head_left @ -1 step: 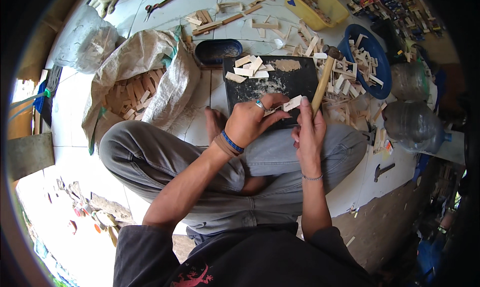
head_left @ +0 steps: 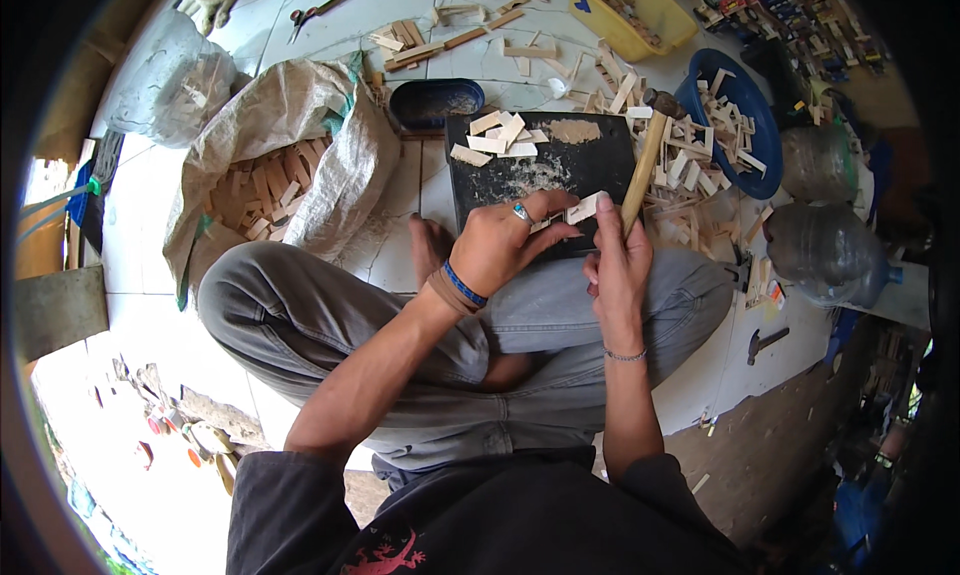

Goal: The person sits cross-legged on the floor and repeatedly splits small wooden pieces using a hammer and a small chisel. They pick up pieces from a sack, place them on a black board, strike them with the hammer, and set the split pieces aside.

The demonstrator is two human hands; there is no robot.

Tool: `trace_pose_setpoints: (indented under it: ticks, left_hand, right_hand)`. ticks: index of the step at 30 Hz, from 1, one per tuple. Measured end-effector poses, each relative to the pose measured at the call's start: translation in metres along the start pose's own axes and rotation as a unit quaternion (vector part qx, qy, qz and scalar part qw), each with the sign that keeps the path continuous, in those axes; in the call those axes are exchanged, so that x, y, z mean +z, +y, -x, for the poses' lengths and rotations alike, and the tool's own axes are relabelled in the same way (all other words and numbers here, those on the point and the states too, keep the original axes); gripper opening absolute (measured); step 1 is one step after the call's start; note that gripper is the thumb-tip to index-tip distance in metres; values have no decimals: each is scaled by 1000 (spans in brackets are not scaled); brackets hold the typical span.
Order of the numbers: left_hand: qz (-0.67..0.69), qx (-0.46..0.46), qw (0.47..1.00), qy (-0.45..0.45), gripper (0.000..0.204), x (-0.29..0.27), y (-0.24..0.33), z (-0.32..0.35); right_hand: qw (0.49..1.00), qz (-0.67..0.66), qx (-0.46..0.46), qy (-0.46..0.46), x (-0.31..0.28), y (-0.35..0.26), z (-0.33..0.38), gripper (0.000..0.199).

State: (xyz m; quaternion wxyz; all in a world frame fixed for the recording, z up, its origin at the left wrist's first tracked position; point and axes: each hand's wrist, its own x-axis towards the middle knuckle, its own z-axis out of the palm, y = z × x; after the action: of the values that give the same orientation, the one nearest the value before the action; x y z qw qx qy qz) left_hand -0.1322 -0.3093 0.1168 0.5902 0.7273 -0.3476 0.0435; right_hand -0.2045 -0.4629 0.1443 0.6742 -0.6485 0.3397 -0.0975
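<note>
A small pale wood block is held between my two hands, above the near edge of a black board. My left hand pinches its left end with thumb and forefinger; any smaller part there is too small to tell. My right hand presses its thumb on the block's right end. A hammer also rests in my right hand, its wooden handle pointing up and away and its dark head at the far end. Several loose wood blocks lie on the board's far left part, beside a patch of sawdust.
A woven sack of wood pieces stands at left, a blue oval dish behind the board. At right are a blue basin of wood pieces, plastic bottles and a small hammer. A yellow tub stands at the back.
</note>
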Motion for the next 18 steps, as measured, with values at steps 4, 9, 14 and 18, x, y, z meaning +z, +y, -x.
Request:
trace_pose_setpoints:
  ticks: [4,9,14,18]
  left_hand:
    - [-15,20,1000,5,34,2,-1,1]
    - [-9,26,1000,6,38,3,-4,1]
    - [14,-11,1000,-5,43,2,-2,2]
    - [28,-26,999,-5,49,2,-1,2]
  right_hand:
    - [999,31,5,12,5,-7,1,37]
    - [999,18,16,22,9,-8,3,37]
    - [999,14,19,40,10,-9,4,36]
    - [999,16,13,32,8,-11,3,38]
